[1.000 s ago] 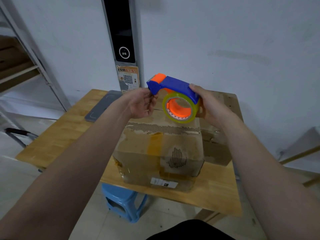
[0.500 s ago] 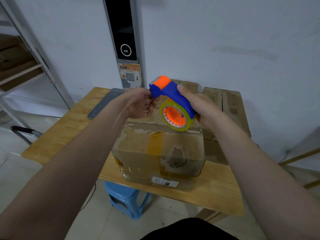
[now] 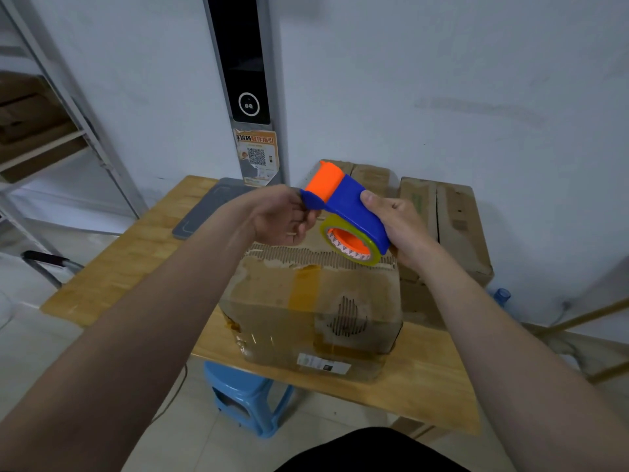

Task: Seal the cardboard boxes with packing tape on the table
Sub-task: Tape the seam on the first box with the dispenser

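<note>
Sitting at the near edge of the wooden tabletop [image 3: 425, 369], a worn brown cardboard box [image 3: 306, 308] lies below both hands. Above its top, the right hand [image 3: 401, 223] wraps its grip around a blue-and-orange tape dispenser [image 3: 354, 209], while the left hand [image 3: 279, 216] pinches its grip on the dispenser's front tip. More brown cardboard boxes [image 3: 456, 226] stand farther right.

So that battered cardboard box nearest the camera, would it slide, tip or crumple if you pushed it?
The box would probably slide rather than tip: it sits squat and flat on the smooth wooden table. Its walls may give a little, since the top edge is torn to bare corrugation.
</note>
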